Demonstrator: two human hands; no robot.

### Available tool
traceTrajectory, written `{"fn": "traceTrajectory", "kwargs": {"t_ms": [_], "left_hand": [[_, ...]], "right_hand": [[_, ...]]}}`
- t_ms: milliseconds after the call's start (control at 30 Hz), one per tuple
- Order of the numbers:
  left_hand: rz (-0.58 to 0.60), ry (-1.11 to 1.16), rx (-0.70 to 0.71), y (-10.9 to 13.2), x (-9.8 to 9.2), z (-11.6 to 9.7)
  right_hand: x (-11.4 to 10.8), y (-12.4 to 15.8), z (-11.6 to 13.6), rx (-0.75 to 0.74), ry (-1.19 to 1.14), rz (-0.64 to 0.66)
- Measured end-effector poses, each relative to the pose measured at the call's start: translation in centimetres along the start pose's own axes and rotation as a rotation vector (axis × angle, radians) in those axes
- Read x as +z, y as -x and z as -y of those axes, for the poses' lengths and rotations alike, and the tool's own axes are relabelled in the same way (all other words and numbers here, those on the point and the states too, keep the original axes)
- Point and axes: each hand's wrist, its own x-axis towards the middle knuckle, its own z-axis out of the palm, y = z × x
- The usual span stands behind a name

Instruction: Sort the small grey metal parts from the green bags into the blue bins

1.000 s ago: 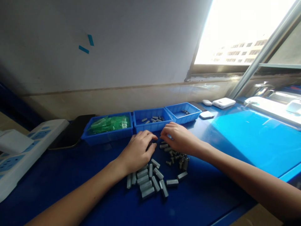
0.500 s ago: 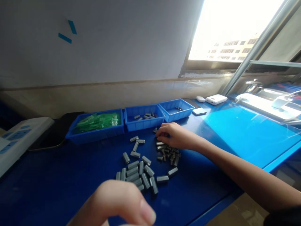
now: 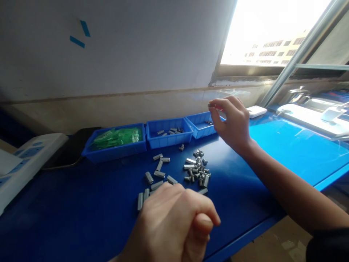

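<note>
My right hand (image 3: 231, 122) is raised beside the right blue bin (image 3: 200, 131), thumb and forefinger pinched on a small metal piece (image 3: 211, 105) too small to name surely. My left hand (image 3: 177, 222) is in the foreground with fingers curled; whatever it may hold is hidden. It covers part of a group of grey hex standoffs (image 3: 149, 177) on the blue table (image 3: 81, 203). To their right lies a pile of screws (image 3: 200, 169) with a few standoffs among them. The middle blue bin (image 3: 169, 142) holds several standoffs, and the right bin a few small pieces.
A left blue bin (image 3: 114, 150) holds green plastic bags (image 3: 117, 138). A white power strip (image 3: 35, 153) and a dark flat object (image 3: 68, 153) sit at the left. Along the back right are a white box (image 3: 256, 111) and a white strip (image 3: 305, 118).
My right hand has risen from the screw pile up and right, now pinching a small piece. My left hand has moved up and right over the standoffs, with its fingers curled.
</note>
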Motion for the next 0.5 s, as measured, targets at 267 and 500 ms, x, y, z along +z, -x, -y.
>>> {"fn": "traceTrajectory", "kwargs": {"t_ms": [267, 500], "left_hand": [[-0.059, -0.072, 0.281, 0.2, 5.4, 0.3], [-0.075, -0.055, 0.276, 0.3, 5.2, 0.4]], "right_hand": [[2.4, 2.8, 3.5, -0.160, -0.118, 0.588], [3.6, 2.5, 4.0, -0.062, -0.214, 0.769]]}}
